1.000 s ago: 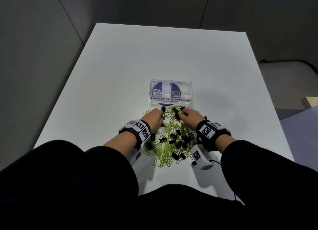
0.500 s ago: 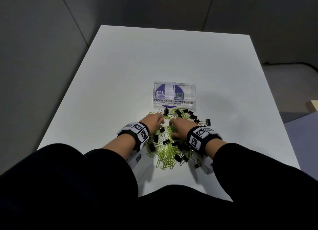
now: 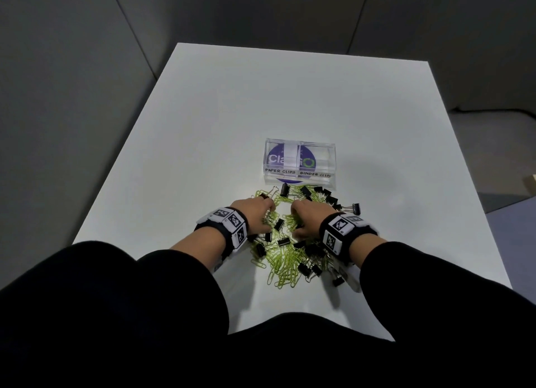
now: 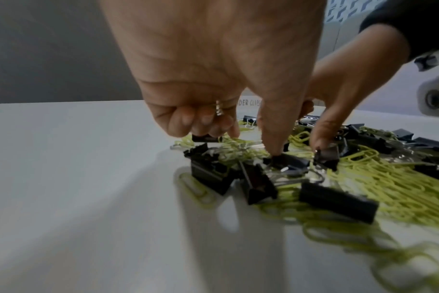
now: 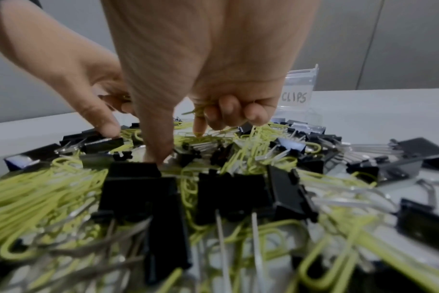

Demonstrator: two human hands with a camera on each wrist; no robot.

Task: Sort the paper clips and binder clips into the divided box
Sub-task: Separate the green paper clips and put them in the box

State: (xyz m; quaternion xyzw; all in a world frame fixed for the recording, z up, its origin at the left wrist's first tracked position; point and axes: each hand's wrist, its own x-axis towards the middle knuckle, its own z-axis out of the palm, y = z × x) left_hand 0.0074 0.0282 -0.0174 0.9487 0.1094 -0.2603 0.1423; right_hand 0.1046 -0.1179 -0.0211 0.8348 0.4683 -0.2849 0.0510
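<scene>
Now both hands dig into the pile of clips on the worktop, just before the box. Left hand fingers clench a binder clip; right hand fingers curl round yellow paper clips.

A white table is standing against grey wall panels, its far edge lying close to them. Past the table's right edge, a dark cable is trailing across a grey surface, and a pale wooden corner is showing at the frame's border beside a bluish sheet.
</scene>
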